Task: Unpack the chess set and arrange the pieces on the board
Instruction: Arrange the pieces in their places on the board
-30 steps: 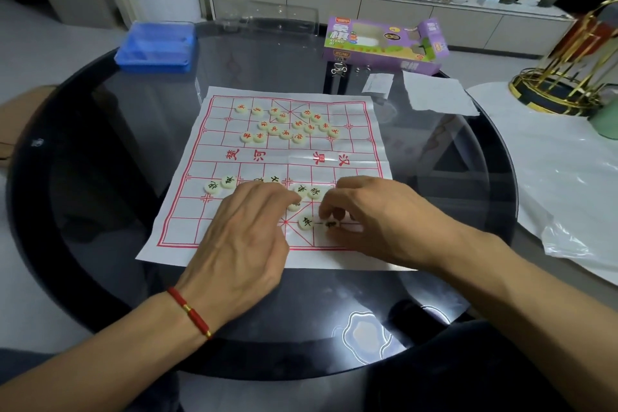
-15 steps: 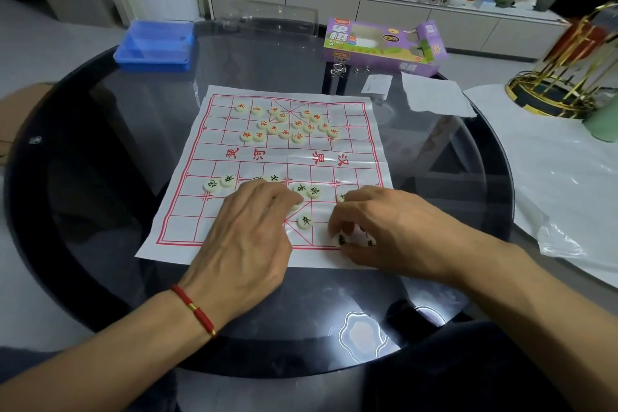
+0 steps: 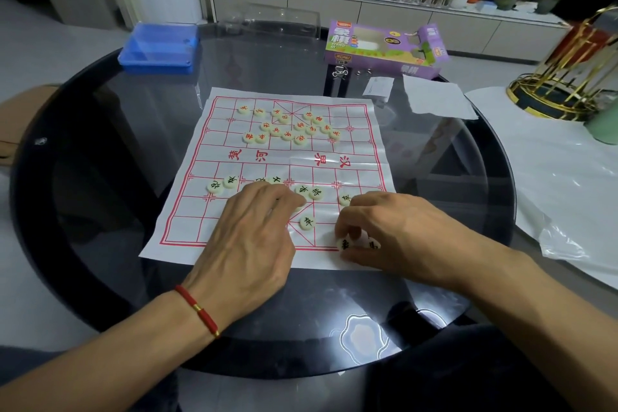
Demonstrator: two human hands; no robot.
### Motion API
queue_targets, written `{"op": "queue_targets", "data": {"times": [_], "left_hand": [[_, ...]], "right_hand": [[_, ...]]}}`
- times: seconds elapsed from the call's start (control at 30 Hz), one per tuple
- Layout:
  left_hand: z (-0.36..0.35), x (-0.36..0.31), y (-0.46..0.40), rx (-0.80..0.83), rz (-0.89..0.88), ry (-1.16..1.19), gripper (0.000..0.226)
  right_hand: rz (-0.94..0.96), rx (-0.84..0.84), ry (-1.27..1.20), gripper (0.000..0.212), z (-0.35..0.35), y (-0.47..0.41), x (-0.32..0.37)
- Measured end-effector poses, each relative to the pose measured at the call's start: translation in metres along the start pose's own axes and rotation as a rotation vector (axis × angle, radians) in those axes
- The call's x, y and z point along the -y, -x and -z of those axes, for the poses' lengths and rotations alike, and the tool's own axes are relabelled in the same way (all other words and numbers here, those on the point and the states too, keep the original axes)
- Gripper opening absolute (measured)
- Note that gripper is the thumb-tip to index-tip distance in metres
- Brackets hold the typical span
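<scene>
- Step in hand, as judged: placing the black-lettered pieces on the near half of the paper board (image 3: 187, 211); unpacking appears done, the purple box (image 3: 384, 48) lying open at the far side of the tabletop (image 3: 100, 177).
- Right hand (image 3: 394, 231): fingers curled and pinching a black-lettered piece (image 3: 344, 244) at the board's near edge line, right of centre. A second disc shows just beside it under the fingers; whether it is held cannot be told.
- Left hand (image 3: 247, 237): lies palm down on the near half, fingers loosely extended over several pieces; nothing visibly gripped.
- Loose black pieces: two near the left (image 3: 222, 184), two beside the left fingertips (image 3: 309, 191), one nearer the edge (image 3: 307, 222), one by the right knuckles (image 3: 345, 199).
- Red-lettered pieces (image 3: 291, 125): clustered on the far half, not in rows.
- Next move, as judged: seat the pinched piece squarely on a back-line crossing, then release without dragging the thin sheet or nudging neighbours.
</scene>
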State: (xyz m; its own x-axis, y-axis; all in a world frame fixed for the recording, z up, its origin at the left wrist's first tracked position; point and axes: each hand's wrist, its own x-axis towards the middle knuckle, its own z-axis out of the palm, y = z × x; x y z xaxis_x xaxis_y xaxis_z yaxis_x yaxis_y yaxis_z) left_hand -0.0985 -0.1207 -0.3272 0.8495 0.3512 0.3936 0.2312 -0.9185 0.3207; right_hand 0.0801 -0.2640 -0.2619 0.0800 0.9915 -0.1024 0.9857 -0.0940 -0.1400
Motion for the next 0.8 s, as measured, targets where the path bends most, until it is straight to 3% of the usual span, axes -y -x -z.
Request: {"op": "queue_targets", "data": {"times": [0.2, 0.4, 0.63, 0.8], "left_hand": [[0.002, -0.001, 0.0, -0.008, 0.013, 0.027, 0.045], [0.013, 0.001, 0.0, -0.054, 0.054, 0.035, 0.046], [0.011, 0.01, 0.003, -0.039, 0.104, -0.07, 0.041], [0.01, 0.01, 0.003, -0.054, 0.099, -0.082, 0.041]], "right_hand": [[-0.008, -0.021, -0.004, 0.028, -0.002, 0.0, -0.002], [-0.059, -0.178, -0.01, 0.027, 0.005, -0.023, -0.004], [-0.012, -0.16, 0.036, 0.036, -0.002, -0.074, 0.0], [0.018, -0.135, 0.083, 0.031, -0.005, -0.084, 0.004]]}}
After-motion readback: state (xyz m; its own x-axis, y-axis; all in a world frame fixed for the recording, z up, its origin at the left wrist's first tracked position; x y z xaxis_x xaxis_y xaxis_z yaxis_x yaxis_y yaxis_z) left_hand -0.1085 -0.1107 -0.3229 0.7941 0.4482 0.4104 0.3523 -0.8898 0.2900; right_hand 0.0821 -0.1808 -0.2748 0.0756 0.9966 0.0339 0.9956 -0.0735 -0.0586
